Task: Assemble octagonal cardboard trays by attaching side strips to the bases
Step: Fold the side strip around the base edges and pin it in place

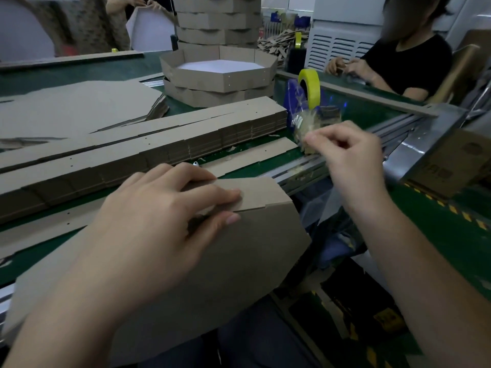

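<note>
- Your left hand lies with straight fingers on the octagonal base, pressing a side strip along its far edge.
- Your right hand pinches clear tape beside the blue dispenser.
- Strip stacks and finished trays sit on the green table behind.

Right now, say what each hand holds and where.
Left hand presses the brown cardboard side strip onto the octagonal cardboard base at its top edge. Right hand pinches the clear tape by its free end.
</note>
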The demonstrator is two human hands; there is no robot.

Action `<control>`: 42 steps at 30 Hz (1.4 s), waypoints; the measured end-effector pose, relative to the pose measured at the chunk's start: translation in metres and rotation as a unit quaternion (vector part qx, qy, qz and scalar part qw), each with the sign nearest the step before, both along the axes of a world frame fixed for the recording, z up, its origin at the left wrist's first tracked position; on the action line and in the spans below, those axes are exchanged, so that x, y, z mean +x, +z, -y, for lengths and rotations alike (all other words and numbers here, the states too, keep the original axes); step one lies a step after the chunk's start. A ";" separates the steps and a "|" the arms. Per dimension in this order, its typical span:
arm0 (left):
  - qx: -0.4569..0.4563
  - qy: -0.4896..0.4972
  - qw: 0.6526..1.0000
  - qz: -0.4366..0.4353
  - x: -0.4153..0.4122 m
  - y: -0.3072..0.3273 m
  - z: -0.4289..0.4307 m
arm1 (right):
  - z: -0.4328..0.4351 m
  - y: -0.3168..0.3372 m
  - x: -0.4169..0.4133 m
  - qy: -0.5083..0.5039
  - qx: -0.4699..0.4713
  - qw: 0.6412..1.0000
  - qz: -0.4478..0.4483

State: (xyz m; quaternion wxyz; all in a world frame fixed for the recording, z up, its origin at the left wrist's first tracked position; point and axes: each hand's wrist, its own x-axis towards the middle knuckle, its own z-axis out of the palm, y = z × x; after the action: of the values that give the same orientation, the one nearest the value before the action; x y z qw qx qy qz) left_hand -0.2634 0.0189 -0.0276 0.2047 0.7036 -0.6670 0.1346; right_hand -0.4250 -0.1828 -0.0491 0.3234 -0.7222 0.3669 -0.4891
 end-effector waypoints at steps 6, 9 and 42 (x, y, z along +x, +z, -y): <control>-0.001 0.008 1.000 0.016 0.002 0.000 -0.001 | -0.109 -0.002 0.004 0.175 0.072 0.971 0.149; 0.004 0.010 1.000 0.018 0.002 -0.001 -0.002 | -0.126 -0.019 0.013 0.185 0.159 0.951 0.190; -0.014 0.079 0.997 -0.018 -0.030 0.013 0.007 | -0.120 -0.024 0.009 0.275 0.421 0.858 0.104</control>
State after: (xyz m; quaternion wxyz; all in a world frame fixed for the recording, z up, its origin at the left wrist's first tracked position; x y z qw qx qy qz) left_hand -0.2935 0.0119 -0.0143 0.2148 0.7535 -0.6037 0.1468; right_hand -0.4157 -0.0625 -0.0735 0.7544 -0.5334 0.2883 -0.2515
